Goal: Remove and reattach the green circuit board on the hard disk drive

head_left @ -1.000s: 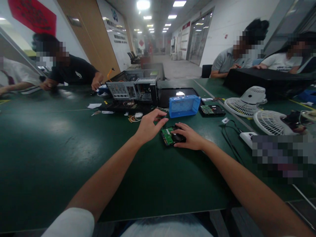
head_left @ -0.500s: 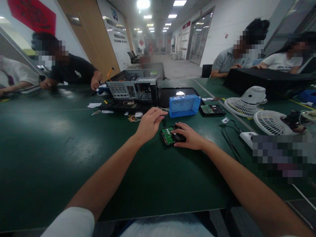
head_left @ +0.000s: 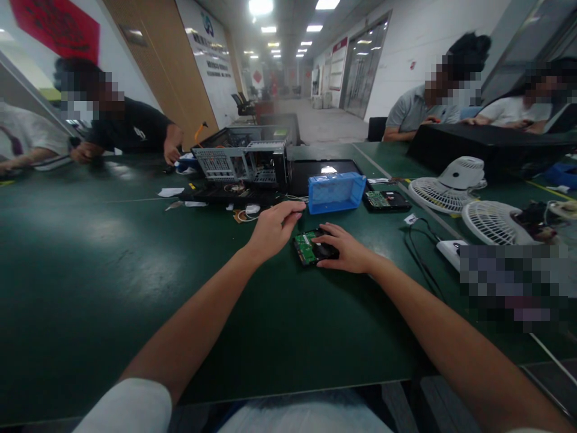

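Note:
A hard drive (head_left: 307, 248) lies on the green table (head_left: 112, 270), its green circuit board facing up. My right hand (head_left: 345, 249) rests on the drive's right half, fingers pressed over it and holding it down. My left hand (head_left: 274, 230) hovers just left of and beyond the drive. Its fingers are drawn together towards the thumb, with the tips near a thin wire by the blue plastic box (head_left: 336, 192). Whatever the fingers pinch is too small to see.
Behind the box stand an open computer case (head_left: 243, 157) and a black side panel (head_left: 315, 169). A second drive (head_left: 386, 200) lies to the right, then two white fans (head_left: 446, 183), black cables (head_left: 419, 243) and a white power strip (head_left: 451, 251). Other people sit at both far sides.
My left hand's fingers, spread a second ago, have curled together and dipped slightly towards the table. My right hand and the drive have stayed put.

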Demonstrator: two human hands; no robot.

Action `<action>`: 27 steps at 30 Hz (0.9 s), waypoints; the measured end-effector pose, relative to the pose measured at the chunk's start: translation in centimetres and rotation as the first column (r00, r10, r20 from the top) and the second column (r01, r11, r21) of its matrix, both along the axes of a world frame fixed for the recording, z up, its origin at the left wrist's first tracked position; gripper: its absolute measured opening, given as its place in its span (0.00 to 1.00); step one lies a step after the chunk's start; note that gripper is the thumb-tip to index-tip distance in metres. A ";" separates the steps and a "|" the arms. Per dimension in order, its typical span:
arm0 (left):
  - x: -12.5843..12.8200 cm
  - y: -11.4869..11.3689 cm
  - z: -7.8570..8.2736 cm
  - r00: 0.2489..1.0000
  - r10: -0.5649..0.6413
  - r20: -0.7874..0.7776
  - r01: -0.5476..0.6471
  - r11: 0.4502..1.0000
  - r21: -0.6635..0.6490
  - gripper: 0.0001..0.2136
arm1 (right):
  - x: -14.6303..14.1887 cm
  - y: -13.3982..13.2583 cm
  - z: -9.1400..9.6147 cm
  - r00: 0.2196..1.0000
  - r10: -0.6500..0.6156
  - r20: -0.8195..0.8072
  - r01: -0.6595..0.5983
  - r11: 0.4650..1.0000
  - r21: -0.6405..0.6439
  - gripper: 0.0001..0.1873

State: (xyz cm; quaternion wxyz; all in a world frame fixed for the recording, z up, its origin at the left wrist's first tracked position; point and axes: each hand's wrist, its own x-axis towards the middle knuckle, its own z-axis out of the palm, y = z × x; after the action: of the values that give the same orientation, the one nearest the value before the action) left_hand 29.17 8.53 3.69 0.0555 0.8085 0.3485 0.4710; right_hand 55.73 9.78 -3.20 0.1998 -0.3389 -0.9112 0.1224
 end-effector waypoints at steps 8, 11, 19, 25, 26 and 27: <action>0.2 -0.5 0.3 0.997 -0.025 0.076 0.030 0.997 -0.065 0.10 | -0.1 0.0 0.1 1.000 0.001 -0.001 -0.001 1.000 0.006 0.35; 0.2 -0.3 0.1 0.994 -0.030 0.105 0.040 0.996 -0.086 0.10 | -0.1 -0.1 0.1 1.000 0.000 0.005 0.000 1.000 0.005 0.35; 0.4 -0.3 -0.2 0.985 -0.018 0.172 0.046 0.986 -0.159 0.11 | 0.0 0.0 0.0 1.000 0.005 -0.002 -0.005 1.000 0.007 0.35; 0.4 -0.5 0.0 0.983 -0.004 0.184 0.023 0.995 -0.098 0.07 | 0.0 0.1 -0.1 1.000 0.008 -0.017 -0.008 1.000 0.010 0.35; 0.4 -0.5 0.1 0.984 -0.011 0.179 0.028 0.996 -0.089 0.06 | 0.0 0.1 0.0 1.000 0.009 -0.011 -0.008 1.000 0.010 0.35; 0.4 -0.5 0.1 0.985 -0.023 0.170 0.039 0.995 -0.087 0.05 | 0.0 0.0 0.0 1.000 0.009 -0.005 -0.009 1.000 0.011 0.35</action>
State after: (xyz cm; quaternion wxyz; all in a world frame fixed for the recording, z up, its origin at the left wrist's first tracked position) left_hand 29.58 8.02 3.84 0.1288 0.7676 0.3509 0.5207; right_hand 55.70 9.83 -3.22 0.2032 -0.3332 -0.9129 0.1192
